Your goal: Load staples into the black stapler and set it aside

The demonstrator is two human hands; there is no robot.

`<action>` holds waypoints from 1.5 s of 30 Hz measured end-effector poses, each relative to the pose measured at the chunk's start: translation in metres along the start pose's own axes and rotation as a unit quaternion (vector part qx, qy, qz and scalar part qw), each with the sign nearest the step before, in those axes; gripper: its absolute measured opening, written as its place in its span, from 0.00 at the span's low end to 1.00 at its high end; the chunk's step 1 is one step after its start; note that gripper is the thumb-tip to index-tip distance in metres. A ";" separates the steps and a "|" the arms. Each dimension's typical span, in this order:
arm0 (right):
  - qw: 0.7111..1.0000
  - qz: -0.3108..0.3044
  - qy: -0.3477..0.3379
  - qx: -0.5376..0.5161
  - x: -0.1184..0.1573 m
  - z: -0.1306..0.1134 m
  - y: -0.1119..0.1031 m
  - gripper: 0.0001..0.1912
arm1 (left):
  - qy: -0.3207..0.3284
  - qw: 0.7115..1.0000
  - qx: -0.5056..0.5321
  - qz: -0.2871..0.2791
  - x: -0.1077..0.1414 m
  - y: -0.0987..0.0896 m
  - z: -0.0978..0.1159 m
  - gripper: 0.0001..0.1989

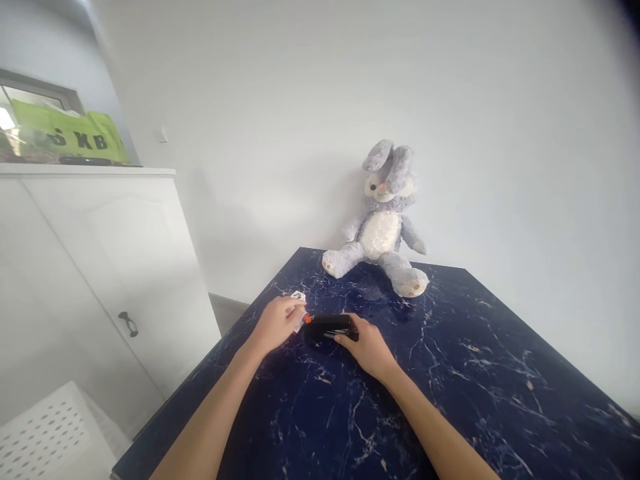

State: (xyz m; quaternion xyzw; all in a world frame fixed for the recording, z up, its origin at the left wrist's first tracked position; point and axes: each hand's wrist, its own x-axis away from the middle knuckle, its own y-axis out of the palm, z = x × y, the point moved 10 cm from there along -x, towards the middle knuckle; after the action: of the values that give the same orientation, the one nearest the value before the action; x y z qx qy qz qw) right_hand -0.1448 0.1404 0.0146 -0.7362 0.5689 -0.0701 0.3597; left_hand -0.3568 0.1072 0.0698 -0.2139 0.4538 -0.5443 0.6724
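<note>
Head-height view, forward and down across the near blue tabletop (320, 407) to the pale wall (275, 107) beyond.

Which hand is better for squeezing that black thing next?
Probably the right hand: its thumb and fingers hold one end of the black thing. The left hand is at the white printed piece.
</note>
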 end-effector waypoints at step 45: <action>0.965 0.099 0.104 -0.220 0.039 0.005 -0.063 0.17 | -0.048 0.942 0.318 -0.095 0.009 0.010 0.039 0.22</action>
State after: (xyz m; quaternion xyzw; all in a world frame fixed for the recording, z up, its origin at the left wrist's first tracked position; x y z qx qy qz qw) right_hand -0.0787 0.1144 0.0374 -0.7257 0.6747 0.0168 0.1335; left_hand -0.3184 0.0941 0.0782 -0.0568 0.2014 -0.7104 0.6720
